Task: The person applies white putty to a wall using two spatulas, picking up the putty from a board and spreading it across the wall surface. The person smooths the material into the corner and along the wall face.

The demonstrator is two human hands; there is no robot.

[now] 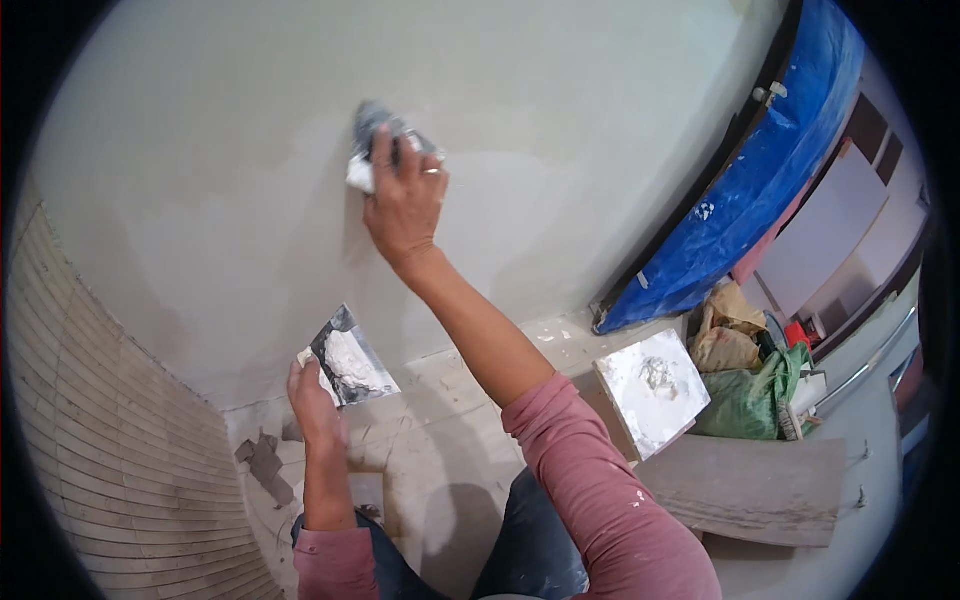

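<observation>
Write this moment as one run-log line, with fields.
left hand: holds blade, white paste on it | right hand: holds scraper at wall

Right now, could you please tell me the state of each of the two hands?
Left hand: closed, holding a metal blade loaded with white paste.
Right hand: closed, holding another blade at the wall.

Right hand above left hand

Pasty white filler on a metallic-looking plate, matt smooth wall, glossy blue plastic sheeting
</observation>
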